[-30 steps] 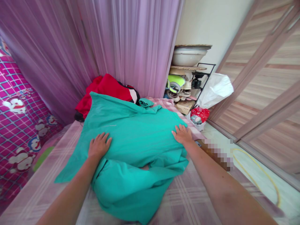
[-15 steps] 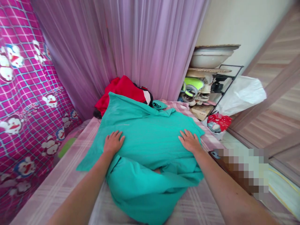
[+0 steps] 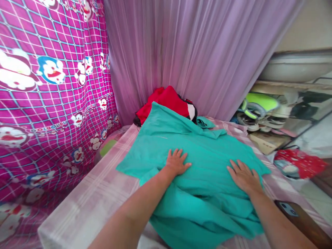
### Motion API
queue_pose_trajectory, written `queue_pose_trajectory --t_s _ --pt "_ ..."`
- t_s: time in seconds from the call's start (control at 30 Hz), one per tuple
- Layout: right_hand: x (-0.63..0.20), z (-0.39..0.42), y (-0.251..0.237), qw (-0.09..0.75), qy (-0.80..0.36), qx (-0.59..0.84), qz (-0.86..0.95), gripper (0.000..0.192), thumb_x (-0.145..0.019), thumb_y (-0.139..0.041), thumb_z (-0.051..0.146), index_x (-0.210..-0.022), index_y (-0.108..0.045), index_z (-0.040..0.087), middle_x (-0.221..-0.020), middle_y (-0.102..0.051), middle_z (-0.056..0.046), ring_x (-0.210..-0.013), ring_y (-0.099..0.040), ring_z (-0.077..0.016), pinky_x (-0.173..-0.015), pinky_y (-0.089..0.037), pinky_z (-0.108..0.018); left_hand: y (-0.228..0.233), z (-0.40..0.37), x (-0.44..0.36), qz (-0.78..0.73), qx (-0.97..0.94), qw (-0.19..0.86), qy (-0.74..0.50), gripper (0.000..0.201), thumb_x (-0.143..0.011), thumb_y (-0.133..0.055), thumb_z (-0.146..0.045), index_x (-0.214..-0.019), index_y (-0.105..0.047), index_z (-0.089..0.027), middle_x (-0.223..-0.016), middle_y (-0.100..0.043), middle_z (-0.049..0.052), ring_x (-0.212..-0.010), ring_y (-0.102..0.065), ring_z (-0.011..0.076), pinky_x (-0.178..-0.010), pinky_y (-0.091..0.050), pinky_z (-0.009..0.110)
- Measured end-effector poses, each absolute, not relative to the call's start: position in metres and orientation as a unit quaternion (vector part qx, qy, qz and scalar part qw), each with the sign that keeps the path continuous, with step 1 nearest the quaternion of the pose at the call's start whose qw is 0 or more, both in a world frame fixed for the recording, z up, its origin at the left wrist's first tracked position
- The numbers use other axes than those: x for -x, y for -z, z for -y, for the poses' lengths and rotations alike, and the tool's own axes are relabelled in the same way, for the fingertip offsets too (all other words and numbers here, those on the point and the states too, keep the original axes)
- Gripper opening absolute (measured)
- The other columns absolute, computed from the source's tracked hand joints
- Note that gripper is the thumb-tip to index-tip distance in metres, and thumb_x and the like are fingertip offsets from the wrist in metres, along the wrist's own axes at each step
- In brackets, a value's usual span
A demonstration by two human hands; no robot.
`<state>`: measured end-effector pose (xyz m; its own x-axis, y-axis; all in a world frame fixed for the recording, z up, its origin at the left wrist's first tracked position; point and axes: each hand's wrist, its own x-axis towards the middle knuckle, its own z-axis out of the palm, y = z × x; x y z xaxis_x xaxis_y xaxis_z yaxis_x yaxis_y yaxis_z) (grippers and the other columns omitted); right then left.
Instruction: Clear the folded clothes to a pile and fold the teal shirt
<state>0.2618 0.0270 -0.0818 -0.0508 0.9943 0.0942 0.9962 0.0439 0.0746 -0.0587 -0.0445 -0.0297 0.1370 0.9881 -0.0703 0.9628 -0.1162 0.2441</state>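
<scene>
a teal garment [image 3: 202, 145] lies spread across the middle and lower middle of the frame, smooth in its upper part and bunched into loose folds toward the bottom edge. the left hand [image 3: 178, 162] rests palm down on it near the center, its fingers stretched out and spread apart; the right hand [image 3: 243, 177] lies palm down on the same cloth, right of center, its fingers extended and spread too. under the garment is a pale pink plaid cover [image 3: 95, 193], which shows at lower left and along the right. a phone [image 3: 308, 223] (back up, camera lenses showing) lies at lower right, just beside the right forearm. beyond the garment's upper corner sits a heap of red cloth [image 3: 167, 100] with black and white parts, and a small teal bundle [image 3: 204, 121] lies to the right of that heap. a purple curtain [image 3: 207, 52] hangs across the top, magenta patterned fabric [image 3: 85, 90] fills the left, and shoes [image 3: 271, 121] stand on a rack at right.
</scene>
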Motion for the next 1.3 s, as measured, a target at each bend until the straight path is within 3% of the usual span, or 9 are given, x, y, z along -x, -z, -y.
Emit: queue_pose_trajectory --t_s 0.47,0.6,0.8,0.87,0.97,1.13,1.3 --pt "-0.255 -0.019 0.07 0.005 0.05 0.685 0.727 0.063 -0.098 -0.015 0.049 -0.15 -0.039 0.025 -0.158 -0.035 -0.01 -0.144 -0.031 -0.0266 -0.116 -0.026 -0.054 0.039 0.095 0.241 -0.801 -0.596 0.056 -0.019 0.069 -0.097 -0.021 -0.061 -0.155 -0.029 -0.025 -0.163 -0.024 0.011 -0.15 -0.022 0.0311 -0.118 -0.018 0.059" --pt "-0.249 -0.014 0.062 -0.014 0.045 0.696 0.717 0.063 -0.099 -0.014 0.047 -0.152 -0.037 0.022 -0.16 -0.032 -0.011 -0.145 -0.03 -0.0265 -0.116 -0.024 -0.053 0.037 0.093 0.248 -0.794 -0.602 0.085 -0.003 0.071 -0.096 -0.024 -0.062 -0.155 -0.027 -0.024 -0.163 -0.023 0.011 -0.15 -0.021 0.0316 -0.117 -0.019 0.059" --pt "-0.208 -0.014 0.026 -0.057 -0.043 0.758 0.649 0.063 -0.099 -0.02 0.045 -0.154 -0.033 0.017 -0.162 -0.024 -0.016 -0.147 -0.025 -0.0316 -0.114 -0.023 -0.059 0.041 0.097 0.241 -0.795 -0.606 0.004 -0.031 0.067 -0.096 -0.023 -0.059 -0.153 -0.035 -0.023 -0.16 -0.032 0.01 -0.147 -0.028 0.0298 -0.118 -0.02 0.055" --pt "-0.174 -0.017 0.014 -0.013 -0.033 0.764 0.644 0.064 -0.099 -0.024 0.047 -0.153 -0.033 0.014 -0.161 -0.024 -0.019 -0.147 -0.024 -0.0346 -0.113 -0.023 -0.061 0.042 0.098 0.24 -0.797 -0.604 0.0 -0.03 0.067 -0.096 -0.023 -0.058 -0.152 -0.036 -0.024 -0.16 -0.033 0.01 -0.147 -0.029 0.03 -0.118 -0.021 0.055" --pt "-0.107 -0.018 0.008 0.048 -0.042 0.683 0.728 0.064 -0.1 -0.023 0.049 -0.156 -0.027 0.019 -0.163 -0.021 -0.015 -0.149 -0.019 -0.0322 -0.116 -0.017 -0.059 0.042 0.097 0.241 -0.796 -0.604 0.0 -0.034 0.067 -0.096 -0.024 -0.057 -0.152 -0.036 -0.023 -0.16 -0.032 0.01 -0.147 -0.028 0.0307 -0.117 -0.022 0.056" --pt "-0.01 -0.014 0.02 0.053 -0.093 0.472 0.875 0.062 -0.1 -0.025 0.055 -0.155 -0.03 0.027 -0.165 -0.016 -0.008 -0.151 -0.012 -0.0272 -0.119 -0.007 -0.057 0.041 0.096 0.241 -0.799 -0.601 -0.012 -0.03 0.069 -0.095 -0.026 -0.058 -0.154 -0.032 -0.022 -0.162 -0.027 0.012 -0.148 -0.025 0.032 -0.117 -0.022 0.056" --pt "-0.016 -0.037 0.032 0.039 -0.112 0.499 0.859 0.063 -0.099 -0.022 0.059 -0.154 -0.032 0.029 -0.165 -0.019 -0.007 -0.151 -0.014 -0.0261 -0.118 -0.007 -0.059 0.038 0.097 0.24 -0.801 -0.598 -0.005 -0.01 0.069 -0.096 -0.026 -0.057 -0.155 -0.03 -0.021 -0.162 -0.028 0.011 -0.149 -0.024 0.0313 -0.119 -0.019 0.054"
